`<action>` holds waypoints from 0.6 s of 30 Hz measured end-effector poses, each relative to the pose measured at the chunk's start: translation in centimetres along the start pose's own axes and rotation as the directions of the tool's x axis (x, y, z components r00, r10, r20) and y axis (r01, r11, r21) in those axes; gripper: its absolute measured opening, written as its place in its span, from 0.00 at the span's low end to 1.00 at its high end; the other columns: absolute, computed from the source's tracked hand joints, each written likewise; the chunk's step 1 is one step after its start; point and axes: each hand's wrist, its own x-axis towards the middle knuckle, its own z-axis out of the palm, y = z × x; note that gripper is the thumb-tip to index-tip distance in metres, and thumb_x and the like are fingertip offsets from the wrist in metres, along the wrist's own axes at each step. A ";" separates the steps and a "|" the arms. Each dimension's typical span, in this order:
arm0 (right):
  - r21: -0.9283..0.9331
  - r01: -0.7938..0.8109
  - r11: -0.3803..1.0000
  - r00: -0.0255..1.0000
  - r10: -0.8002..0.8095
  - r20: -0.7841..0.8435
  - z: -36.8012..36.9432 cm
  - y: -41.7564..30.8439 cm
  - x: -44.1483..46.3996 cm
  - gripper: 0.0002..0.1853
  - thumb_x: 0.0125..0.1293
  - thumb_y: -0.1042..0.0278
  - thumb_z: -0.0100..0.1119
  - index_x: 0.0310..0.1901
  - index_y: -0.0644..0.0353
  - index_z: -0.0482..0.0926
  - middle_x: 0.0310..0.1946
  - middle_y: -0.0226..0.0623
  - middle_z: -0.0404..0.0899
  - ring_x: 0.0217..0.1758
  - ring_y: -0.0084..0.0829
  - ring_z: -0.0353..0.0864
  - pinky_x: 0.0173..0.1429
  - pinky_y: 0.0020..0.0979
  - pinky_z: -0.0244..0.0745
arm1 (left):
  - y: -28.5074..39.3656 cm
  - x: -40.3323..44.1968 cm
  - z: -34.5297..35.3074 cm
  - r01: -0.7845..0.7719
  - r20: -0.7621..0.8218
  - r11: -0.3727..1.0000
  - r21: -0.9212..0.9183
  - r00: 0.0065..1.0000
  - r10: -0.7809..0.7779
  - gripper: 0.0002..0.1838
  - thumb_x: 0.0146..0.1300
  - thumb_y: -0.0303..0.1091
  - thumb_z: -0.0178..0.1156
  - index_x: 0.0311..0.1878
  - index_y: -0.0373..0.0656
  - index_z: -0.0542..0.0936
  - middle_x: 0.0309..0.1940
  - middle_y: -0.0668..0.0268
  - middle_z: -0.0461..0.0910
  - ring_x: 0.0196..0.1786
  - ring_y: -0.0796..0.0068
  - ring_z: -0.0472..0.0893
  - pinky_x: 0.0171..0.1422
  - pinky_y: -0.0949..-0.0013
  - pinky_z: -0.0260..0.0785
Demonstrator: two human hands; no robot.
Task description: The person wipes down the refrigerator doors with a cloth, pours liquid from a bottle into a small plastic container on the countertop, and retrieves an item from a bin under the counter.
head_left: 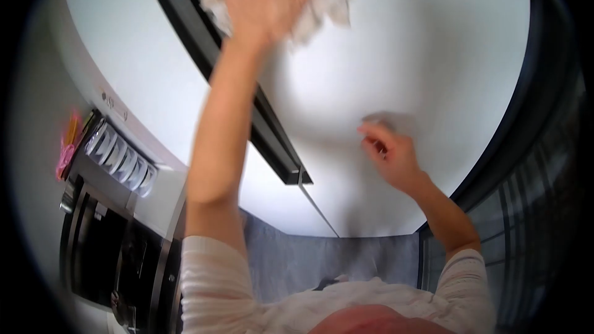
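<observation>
My left hand [260, 6] is raised at the top of the view, pressing a crumpled, off-white cloth [328, 0] against a tall white cabinet door [377, 68]. The thumb sticks out to the right over the cloth, and the fingertips run out of the frame. Lower down, my right hand [393, 154] is in front of the same door, with fingers curled and nothing visible in them. Its shadow falls on the white surface close by; whether the hand touches the door, I cannot tell.
A dark recessed handle strip [272, 130] runs along the door's left edge beside another white panel [136, 31]. At lower left are a black built-in oven [102, 241] and a rack of white rings [120, 158]. Grey floor [297, 260] shows below; dark-framed glass [513, 235] stands at right.
</observation>
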 end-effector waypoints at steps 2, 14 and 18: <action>-0.006 0.000 1.000 0.999 0.000 0.048 0.3 0.9 -0.4 0.10 0.59 0.77 0.56 0.44 0.60 0.77 0.25 0.30 0.78 0.24 0.17 0.74 0.30 0.18 0.70 | 0.2 3.3 0.5 0.071 0.103 0.997 -0.033 0.992 -0.068 0.43 0.59 0.68 0.38 0.69 0.46 0.53 0.67 0.45 0.50 0.70 0.48 0.49 0.72 0.48 0.38; 0.233 -0.410 0.882 0.910 0.412 0.039 -3.3 7.8 -5.0 0.06 0.60 0.75 0.55 0.38 0.63 0.79 0.26 0.34 0.80 0.25 0.23 0.78 0.29 0.24 0.73 | 10.6 -11.1 -1.8 -0.257 0.307 0.683 -0.684 0.748 0.589 0.36 0.55 0.59 0.54 0.68 0.64 0.59 0.64 0.67 0.58 0.68 0.60 0.58 0.70 0.45 0.47; 0.374 -0.442 0.815 0.874 0.485 -0.025 -6.8 8.3 -5.3 0.07 0.61 0.77 0.52 0.38 0.65 0.78 0.27 0.34 0.78 0.26 0.22 0.77 0.30 0.23 0.74 | 7.3 -1.5 0.8 -0.335 0.177 0.801 -0.497 0.864 0.472 0.37 0.54 0.61 0.54 0.68 0.66 0.59 0.66 0.60 0.57 0.68 0.57 0.57 0.70 0.45 0.46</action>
